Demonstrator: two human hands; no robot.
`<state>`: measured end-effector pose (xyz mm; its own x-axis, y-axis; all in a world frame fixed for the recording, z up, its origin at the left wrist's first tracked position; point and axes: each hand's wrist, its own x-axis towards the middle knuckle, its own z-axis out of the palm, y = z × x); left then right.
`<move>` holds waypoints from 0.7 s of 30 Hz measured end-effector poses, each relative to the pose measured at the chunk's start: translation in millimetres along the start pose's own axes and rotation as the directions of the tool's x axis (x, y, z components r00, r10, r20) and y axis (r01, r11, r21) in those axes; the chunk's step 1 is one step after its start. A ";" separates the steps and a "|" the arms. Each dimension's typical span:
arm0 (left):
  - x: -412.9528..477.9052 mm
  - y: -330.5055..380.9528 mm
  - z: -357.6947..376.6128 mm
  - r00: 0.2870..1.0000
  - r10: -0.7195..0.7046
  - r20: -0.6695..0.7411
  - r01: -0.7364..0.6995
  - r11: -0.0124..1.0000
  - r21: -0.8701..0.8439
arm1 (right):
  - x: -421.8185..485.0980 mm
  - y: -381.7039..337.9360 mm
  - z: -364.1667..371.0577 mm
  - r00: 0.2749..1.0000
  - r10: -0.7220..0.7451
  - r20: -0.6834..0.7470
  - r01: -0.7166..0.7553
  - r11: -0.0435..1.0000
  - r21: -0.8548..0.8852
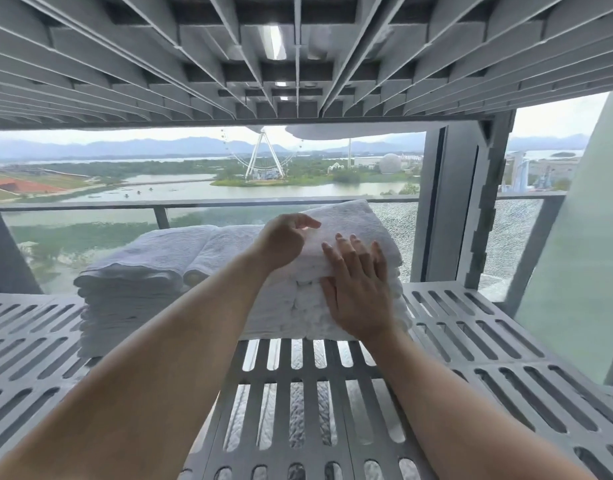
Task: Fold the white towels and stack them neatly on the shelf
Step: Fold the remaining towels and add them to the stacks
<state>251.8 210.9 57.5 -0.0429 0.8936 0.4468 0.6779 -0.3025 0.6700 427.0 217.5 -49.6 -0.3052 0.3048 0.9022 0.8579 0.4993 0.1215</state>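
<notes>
Towels (350, 218) look soft, light, best held at the folds — right hand (357, 292) presses flat, left hand (286, 239) cups the top (grip unclear).

text: none readable | labels, brands: none | numbers: 0 | signs: none | surfaces: towels (350, 220) and the shelf (471, 341) under them show no print; view beyond shelf too small to tell

both arms extended — left hand (284, 242) loosely curled, right hand (357, 289) flat.
</notes>
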 end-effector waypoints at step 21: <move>-39.9 -79.6 -84.1 0.990 -0.134 0.042 0.075 0.755 0.652 | 31.0 -95.7 -1.0 0.999 -0.048 0.013 0.047 0.995 0.083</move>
<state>137.8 171.3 36.3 -0.1028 0.9392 0.3277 0.9867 0.0546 0.1530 335.8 178.4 -32.8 -0.3517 0.2906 0.8899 0.8052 0.5788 0.1292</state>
